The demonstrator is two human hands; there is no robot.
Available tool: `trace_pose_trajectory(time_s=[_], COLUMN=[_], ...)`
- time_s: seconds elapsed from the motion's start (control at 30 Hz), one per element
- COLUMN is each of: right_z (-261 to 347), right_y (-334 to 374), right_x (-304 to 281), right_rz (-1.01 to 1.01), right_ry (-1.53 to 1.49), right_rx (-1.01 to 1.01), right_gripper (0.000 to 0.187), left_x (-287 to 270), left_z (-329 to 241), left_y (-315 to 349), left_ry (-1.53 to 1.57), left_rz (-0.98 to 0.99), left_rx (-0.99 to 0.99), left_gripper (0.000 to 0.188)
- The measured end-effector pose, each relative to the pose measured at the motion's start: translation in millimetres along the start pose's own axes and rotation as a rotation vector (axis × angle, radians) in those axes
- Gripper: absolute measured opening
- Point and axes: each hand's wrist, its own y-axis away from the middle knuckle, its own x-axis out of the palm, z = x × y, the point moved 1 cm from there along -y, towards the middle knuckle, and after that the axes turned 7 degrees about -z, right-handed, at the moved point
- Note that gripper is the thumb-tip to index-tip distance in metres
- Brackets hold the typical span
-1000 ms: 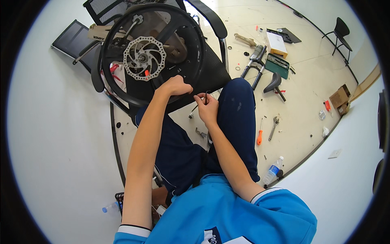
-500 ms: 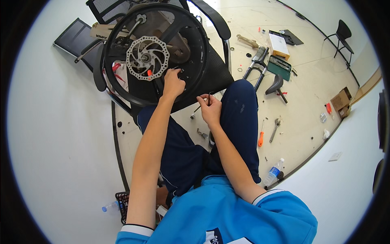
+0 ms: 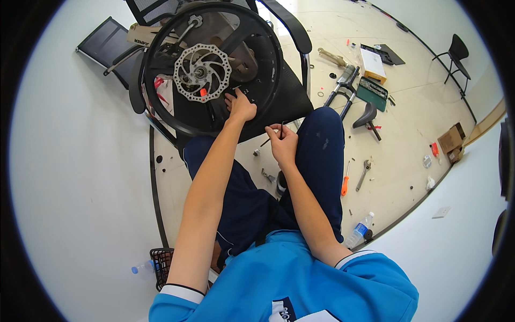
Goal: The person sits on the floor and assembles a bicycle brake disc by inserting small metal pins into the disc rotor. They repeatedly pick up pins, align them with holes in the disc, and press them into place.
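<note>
A black spoked wheel (image 3: 144, 75) with a silver disc brake rotor (image 3: 185, 80) lies on a black chair seat (image 3: 292, 96). My left hand (image 3: 243, 108) reaches through the wheel's opening, right of the rotor. Its fingers are bent together by small bolts (image 3: 247, 99) on the seat; whatever is between the fingertips is too small to make out. Just off the seat's front edge, my right hand (image 3: 283, 144) pinches a thin black hex key (image 3: 282, 129), its short end pointing up. An orange-tipped thing (image 3: 203, 93) shows at the rotor's lower edge.
On the floor to the right lie a suspension fork (image 3: 343, 91), a bike saddle (image 3: 366, 115), a green tool case (image 3: 372, 92), an orange-handled screwdriver (image 3: 344, 185), an adjustable wrench (image 3: 363, 174) and a water bottle (image 3: 359, 231). A black basket (image 3: 161, 265) stands lower left.
My view has shifted slightly, so the wheel and chair sit a little further right and lower. My left hand's fingers have shifted among the bolts; my right hand keeps the hex key.
</note>
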Motion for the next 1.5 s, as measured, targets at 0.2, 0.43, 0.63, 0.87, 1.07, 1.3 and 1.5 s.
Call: trace_pose_trajectory(time_s=[0.2, 0.43, 0.63, 0.87, 1.07, 1.3, 1.5], right_z=[-7.2, -4.5, -4.8, -8.8, 15.8, 55.6, 77.6], right_y=[-1.3, 7.3, 6.8, 2.1, 5.5, 4.1, -0.2], right_x=[-1.6, -1.8, -0.8, 3.3, -3.1, -14.9, -17.2], right_rz=[0.002, 0.03, 0.038, 0.039, -0.014, -0.017, -0.021], right_ry=[0.001, 0.013, -0.004, 0.034, 0.027, 0.106, 0.13], right_rx=[0.013, 0.063, 0.063, -0.008, -0.066, -0.306, -0.312], right_gripper=[0.019, 0.019, 0.019, 0.018, 0.017, 0.014, 0.012], left_x=[-3.2, 10.6, 13.2, 7.9, -21.0, -92.4, -118.4], left_z=[-7.6, -6.8, 0.9, -7.4, 6.7, 56.8, 114.5], left_y=[-3.7, -20.3, -20.3, -11.8, 45.0, 98.6, 21.3], left_ry=[0.189, 0.078, -0.045, -0.053, 0.187, 0.493, 0.004], left_rz=[-0.144, -0.182, -0.2, -0.017, -0.262, -0.277, -0.273], left_rx=[-0.118, -0.207, -0.096, 0.192, 0.478, 0.36, 0.211], left_gripper=[0.108, 0.102, 0.082, 0.07, 0.054, 0.025, 0.029])
